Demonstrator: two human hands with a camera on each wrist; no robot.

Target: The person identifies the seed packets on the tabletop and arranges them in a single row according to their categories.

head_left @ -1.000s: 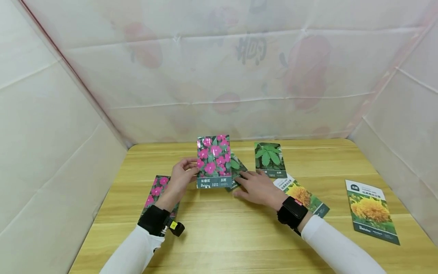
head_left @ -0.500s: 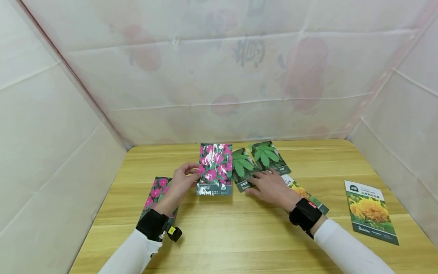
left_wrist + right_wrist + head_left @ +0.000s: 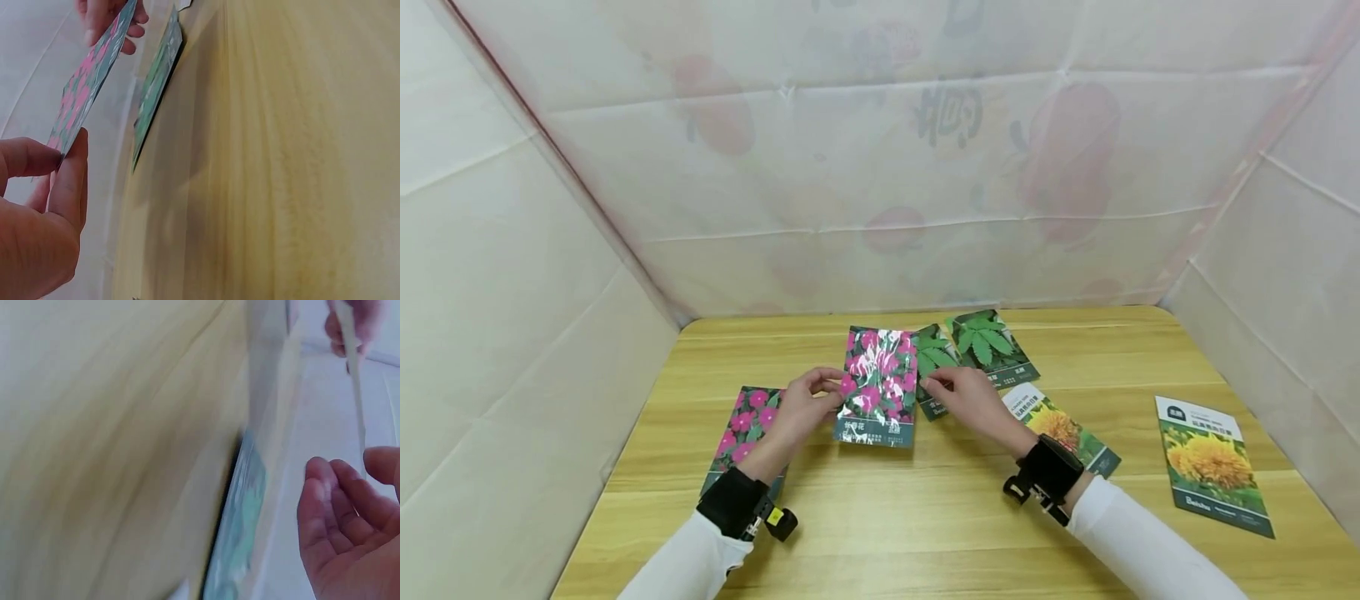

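Observation:
A seed packet with pink flowers [image 3: 880,375] is held up, tilted, above the table. My left hand [image 3: 808,404] pinches its left edge between thumb and fingers, plain in the left wrist view. At its right edge is my right hand [image 3: 973,404]; in the right wrist view its thumb and loosely bent fingers [image 3: 319,487] stand either side of the edge, with a gap on the finger side. Behind the held packet lies a green-leaf packet [image 3: 934,354], partly hidden. Another leaf packet [image 3: 988,342] is beside it.
A second pink-flower packet [image 3: 745,429] lies under my left forearm. One yellow-flower packet [image 3: 1060,425] lies by my right wrist, another [image 3: 1210,462] at the table's right. White fabric walls [image 3: 880,167] enclose the wooden table [image 3: 880,517] at back and sides.
The pink-flower packet has come lower and nearer in my left hand. My right hand shifted the leaf packets, then left them and moved to the held packet's right edge.

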